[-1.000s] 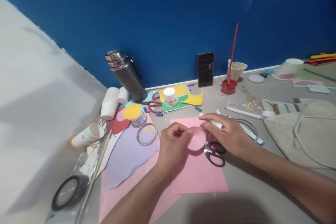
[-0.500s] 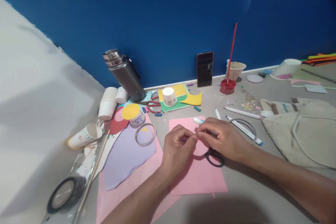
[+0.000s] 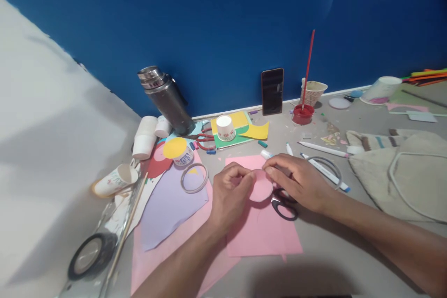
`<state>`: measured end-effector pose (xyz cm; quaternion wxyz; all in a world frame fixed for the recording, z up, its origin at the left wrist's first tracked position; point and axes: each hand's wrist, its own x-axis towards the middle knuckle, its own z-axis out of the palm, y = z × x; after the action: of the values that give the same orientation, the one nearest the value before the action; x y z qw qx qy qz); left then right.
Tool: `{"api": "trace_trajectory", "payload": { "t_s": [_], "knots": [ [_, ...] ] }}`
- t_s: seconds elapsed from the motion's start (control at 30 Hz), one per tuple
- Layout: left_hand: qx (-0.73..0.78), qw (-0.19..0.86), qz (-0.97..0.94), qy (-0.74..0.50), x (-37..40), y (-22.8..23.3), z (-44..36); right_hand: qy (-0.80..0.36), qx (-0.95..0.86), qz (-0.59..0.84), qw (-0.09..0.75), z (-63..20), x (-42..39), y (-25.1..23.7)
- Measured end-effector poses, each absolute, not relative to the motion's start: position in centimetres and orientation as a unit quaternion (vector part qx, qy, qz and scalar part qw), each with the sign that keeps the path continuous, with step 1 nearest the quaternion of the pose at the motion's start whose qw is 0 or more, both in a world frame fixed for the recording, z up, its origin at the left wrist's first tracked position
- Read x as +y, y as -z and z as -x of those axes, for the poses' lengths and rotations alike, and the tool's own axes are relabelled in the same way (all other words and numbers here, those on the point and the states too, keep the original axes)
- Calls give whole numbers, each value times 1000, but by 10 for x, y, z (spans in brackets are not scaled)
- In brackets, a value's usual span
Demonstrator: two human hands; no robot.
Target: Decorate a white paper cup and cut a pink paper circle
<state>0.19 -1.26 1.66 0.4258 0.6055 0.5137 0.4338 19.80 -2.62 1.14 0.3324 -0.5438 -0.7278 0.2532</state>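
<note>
Left hand (image 3: 228, 191) and right hand (image 3: 296, 181), fingers pinching a pink disc (image 3: 261, 186), just beside black scissors (image 3: 284, 205).

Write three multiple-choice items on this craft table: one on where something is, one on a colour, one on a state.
1. Where do the black scissors lie?
A. on the pink sheet, by the right hand
B. beside the steel flask
C. inside the paint cup

2. What colour is the paper disc on the small cup near the flask?
A. green
B. yellow
C. white

3. How does the phone stand?
A. flat on the table, face down
B. upright, leaning against the blue wall
C. held in the left hand

Answers:
1 A, the handles show on the pink sheet just under the right hand.
2 B, a yellow disc covers that cup.
3 B, it stands on its end against the wall, while the left hand touches the pink circle.
</note>
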Motion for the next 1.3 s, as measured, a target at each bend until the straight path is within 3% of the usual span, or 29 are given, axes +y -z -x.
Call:
{"api": "trace_trajectory", "payload": {
  "t_s": [0.27, 0.73, 1.0, 1.1, 1.3],
  "knots": [
    [502, 458, -606, -413, -12, -19, -2, -246, -729, 560, 308, -196, -26, -13],
    [475, 411, -662, -409, -12, -17, 0, -239, -748, 555, 274, -196, -27, -11],
    [502, 420, -641, -402, -16, -19, 1, -245, -713, 558, 348, -198, -26, -11],
    [512, 380, -657, -403, -15, -18, 0, -253, -708, 551, 364, -198, -26, -9],
    [419, 225, -781, -404, -13, -8, 4, -231, -748, 550, 292, -197, -27, -5]
  ]
}}
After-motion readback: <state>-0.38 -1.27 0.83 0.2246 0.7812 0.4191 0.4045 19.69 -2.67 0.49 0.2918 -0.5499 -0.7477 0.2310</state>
